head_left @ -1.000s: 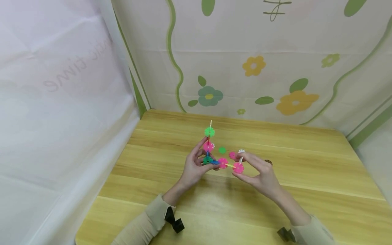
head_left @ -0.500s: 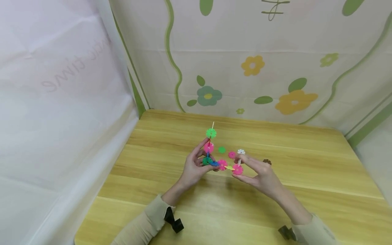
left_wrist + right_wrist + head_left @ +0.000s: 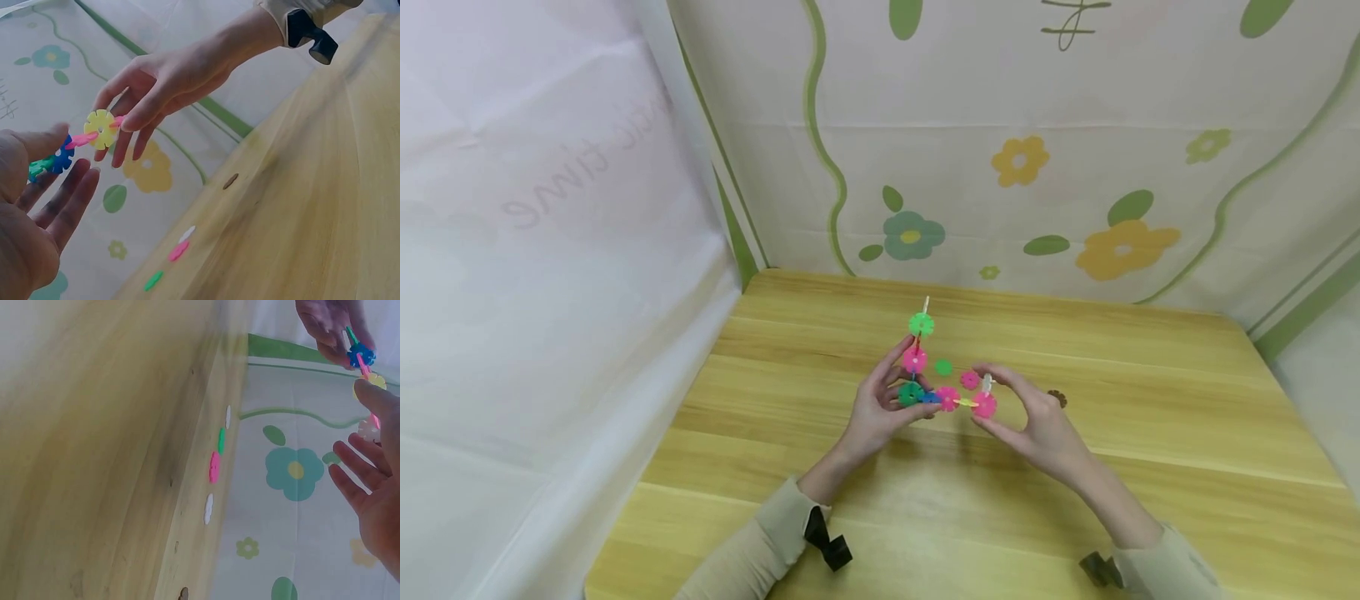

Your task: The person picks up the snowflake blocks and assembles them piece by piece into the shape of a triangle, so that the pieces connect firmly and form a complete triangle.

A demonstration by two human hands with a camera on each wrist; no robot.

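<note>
An L-shaped chain of slotted snowflake discs hangs above the table between both hands. My left hand [image 3: 880, 404] grips its corner, around the teal disc [image 3: 912, 394] and a blue disc [image 3: 62, 155]. Upward from there run a pink disc [image 3: 914, 360] and a light green disc [image 3: 921, 324] with a white one on top. Along the lower arm come a pink disc [image 3: 948, 398], a yellow disc [image 3: 100, 129] and an end pink disc [image 3: 984, 406]. My right hand [image 3: 1037, 425] holds that end with its thumb low and index finger high. A white disc [image 3: 988, 383] stands on it.
Loose discs lie on the wooden table [image 3: 760, 500] behind the chain: a green one [image 3: 943, 367], a pink one [image 3: 970, 380], a white one [image 3: 209, 509] and a brown one [image 3: 1057, 398]. Patterned cloth walls [image 3: 955, 183] rise at the table's back and sides.
My right index finger has lifted from the white disc at the chain's end, so the hand spreads wider. The upper arm of the chain has tilted slightly right. My left hand keeps its grip.
</note>
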